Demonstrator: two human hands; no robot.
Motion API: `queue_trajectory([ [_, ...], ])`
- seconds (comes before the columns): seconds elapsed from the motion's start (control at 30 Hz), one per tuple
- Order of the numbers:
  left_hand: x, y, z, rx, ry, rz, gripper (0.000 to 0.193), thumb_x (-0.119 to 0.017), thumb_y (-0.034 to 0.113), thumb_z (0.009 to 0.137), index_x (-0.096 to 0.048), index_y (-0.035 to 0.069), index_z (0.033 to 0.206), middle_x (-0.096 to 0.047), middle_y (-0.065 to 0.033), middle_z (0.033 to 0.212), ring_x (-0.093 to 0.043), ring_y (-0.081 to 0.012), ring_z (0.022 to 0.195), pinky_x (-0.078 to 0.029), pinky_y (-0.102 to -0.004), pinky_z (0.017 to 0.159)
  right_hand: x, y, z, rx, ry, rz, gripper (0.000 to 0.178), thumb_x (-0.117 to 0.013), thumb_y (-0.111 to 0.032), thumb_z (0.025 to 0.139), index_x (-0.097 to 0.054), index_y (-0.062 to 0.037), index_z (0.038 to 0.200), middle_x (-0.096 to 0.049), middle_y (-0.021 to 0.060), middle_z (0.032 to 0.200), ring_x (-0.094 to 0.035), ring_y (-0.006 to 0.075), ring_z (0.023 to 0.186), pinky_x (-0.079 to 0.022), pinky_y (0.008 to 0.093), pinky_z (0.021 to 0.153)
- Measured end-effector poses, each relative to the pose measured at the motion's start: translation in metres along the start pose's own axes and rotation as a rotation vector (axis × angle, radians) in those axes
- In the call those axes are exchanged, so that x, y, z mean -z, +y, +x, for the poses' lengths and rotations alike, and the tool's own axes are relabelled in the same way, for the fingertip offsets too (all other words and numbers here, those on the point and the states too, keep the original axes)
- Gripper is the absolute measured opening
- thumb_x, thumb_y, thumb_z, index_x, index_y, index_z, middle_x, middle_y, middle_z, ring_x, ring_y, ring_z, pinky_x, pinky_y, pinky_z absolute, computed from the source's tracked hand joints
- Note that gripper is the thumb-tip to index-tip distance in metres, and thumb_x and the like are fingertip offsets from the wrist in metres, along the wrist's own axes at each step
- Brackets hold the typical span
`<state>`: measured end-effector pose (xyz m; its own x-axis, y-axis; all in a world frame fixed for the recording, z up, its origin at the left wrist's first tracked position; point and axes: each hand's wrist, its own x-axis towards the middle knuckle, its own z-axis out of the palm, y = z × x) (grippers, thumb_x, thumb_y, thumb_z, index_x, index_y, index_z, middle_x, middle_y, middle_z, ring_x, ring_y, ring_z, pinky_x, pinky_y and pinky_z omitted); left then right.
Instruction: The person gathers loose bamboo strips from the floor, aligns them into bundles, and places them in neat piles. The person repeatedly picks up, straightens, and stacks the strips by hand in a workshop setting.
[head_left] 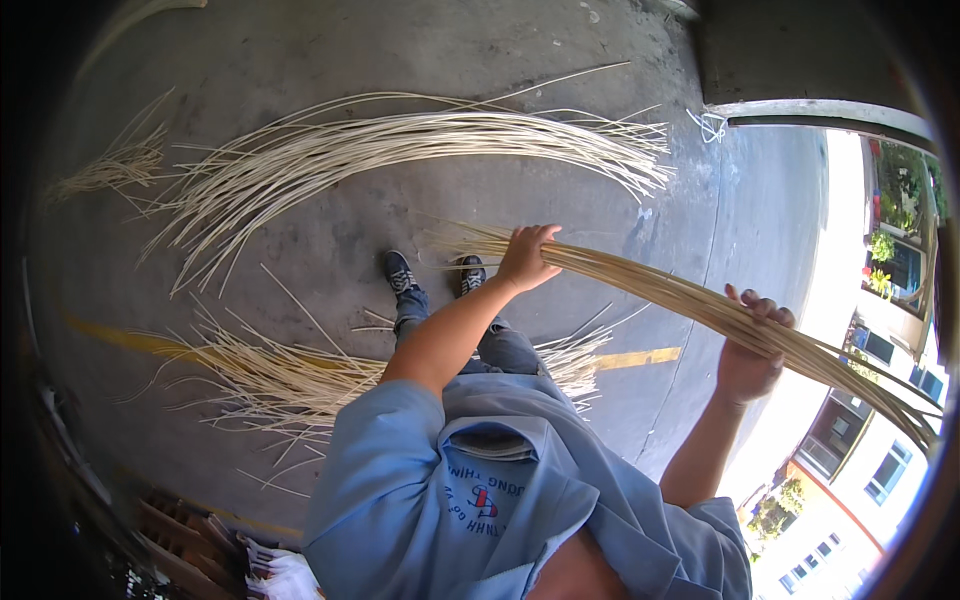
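Note:
My two hands carry one bundle of long, thin rattan canes (670, 292) across the front of my body, off the floor. My left hand (528, 258) is wrapped round the bundle near one end, and loose cane tips stick out past it. Farther right, my right hand (755, 345) grips the same bundle from below, with its fingers curled over the canes. The far right end of the bundle bends down toward the rim of the picture. On the floor ahead of me lies a large spread pile of pale canes (420, 140).
Another pile of canes (270, 385) lies on the floor beside and behind my legs, across a yellow floor line (640, 358). A smaller bunch (115, 165) is at the far left. White cord (708, 126) lies by the wall edge. Brown slatted wood (185, 550) stands at lower left.

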<state>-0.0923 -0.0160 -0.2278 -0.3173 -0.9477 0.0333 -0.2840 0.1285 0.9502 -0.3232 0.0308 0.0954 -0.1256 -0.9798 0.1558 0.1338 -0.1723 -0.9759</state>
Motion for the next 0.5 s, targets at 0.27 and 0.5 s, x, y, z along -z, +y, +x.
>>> queue_trajectory([
  [0.27, 0.000, 0.019, 0.003, -0.067, 0.140, -0.015, 0.077, -0.083, 0.014, 0.068, -0.048, 0.010, 0.136, -0.057, -0.0118, 0.123, -0.055, -0.0321, 0.113, -0.042, -0.0467, 0.100, 0.001, -0.023, -0.002, 0.034, -0.020, -0.056, 0.088, -0.076, -0.050, 0.081, -0.035, -0.0167, 0.151, -0.051, 0.0141, 0.138, -0.041, 0.0429, 0.138, -0.022, 0.0753, 0.115],
  [0.5, 0.006, 0.009, 0.000, -0.090, 0.242, 0.037, 0.076, -0.084, 0.023, 0.070, -0.049, 0.014, 0.136, -0.056, -0.0105, 0.125, -0.053, -0.0309, 0.119, -0.032, -0.0562, 0.111, -0.001, -0.011, -0.006, 0.107, 0.054, -0.094, 0.071, -0.067, -0.046, 0.089, -0.037, -0.0157, 0.145, -0.059, 0.0126, 0.115, -0.056, 0.0357, 0.118, -0.032, 0.0708, 0.110],
])
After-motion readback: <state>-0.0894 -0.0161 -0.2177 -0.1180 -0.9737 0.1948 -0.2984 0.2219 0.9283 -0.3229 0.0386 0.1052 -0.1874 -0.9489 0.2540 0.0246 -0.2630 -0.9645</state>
